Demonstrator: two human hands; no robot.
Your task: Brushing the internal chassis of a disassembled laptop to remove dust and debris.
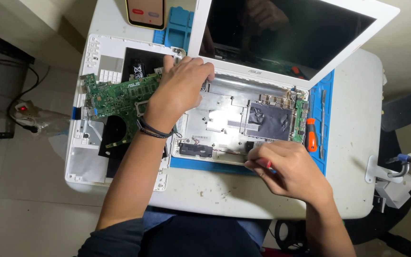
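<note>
An opened white laptop [243, 119] lies on a blue mat, its screen [286, 28] tilted back and its metal inner frame bare. My left hand [179, 88] presses flat on the laptop's back left corner near the hinge. My right hand [286, 166] is at the front edge of the chassis, fingers pinched around a small red-handled tool [268, 164], mostly hidden by the fingers. A black speaker module [196, 150] sits in the front left of the chassis.
A green circuit board [115, 97] rests on a removed white bottom cover [84, 157] at the left. An orange-handled screwdriver [311, 134] and a thin metal pry tool [322, 123] lie on the blue mat [327, 157] at right. A phone [145, 12] lies at the back.
</note>
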